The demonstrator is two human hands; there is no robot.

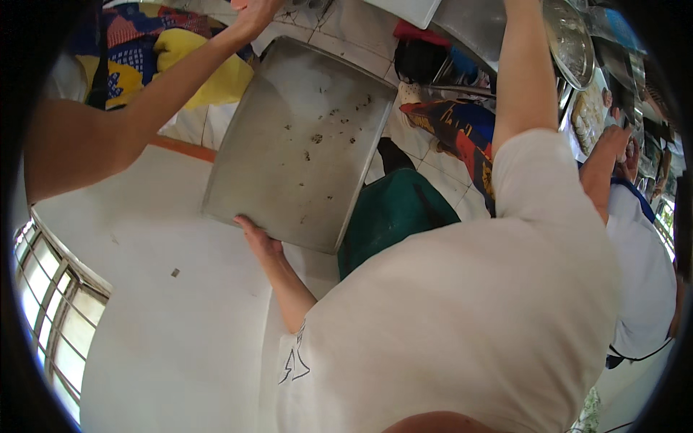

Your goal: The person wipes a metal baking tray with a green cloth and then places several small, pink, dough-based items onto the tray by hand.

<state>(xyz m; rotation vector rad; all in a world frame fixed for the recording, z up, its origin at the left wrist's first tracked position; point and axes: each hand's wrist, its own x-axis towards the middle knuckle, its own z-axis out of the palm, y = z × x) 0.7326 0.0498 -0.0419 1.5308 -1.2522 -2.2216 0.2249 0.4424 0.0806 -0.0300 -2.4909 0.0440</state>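
My left hand (261, 239) grips the near left edge of a large grey metal tray (267, 159), the thumb lying over its rim. Low raised edges run around this tray, which is held at a slant. Several dark spots, like burnt marks or crumbs, are scattered over its right half, and a pale sheen shows at the far end. My right arm stretches forward past the top edge of the picture, so that hand and whatever it touches are out of sight. A green cloth (393, 216) hangs at my waist.
At left a co-worker's bare arm (137, 126) reaches toward the top, above a yellow cloth (216, 76). A metal bowl (570, 43) and a plate of pale food (588, 119) are at upper right, beside another person's hands. A barred window (61, 310) breaks the white wall (166, 339).
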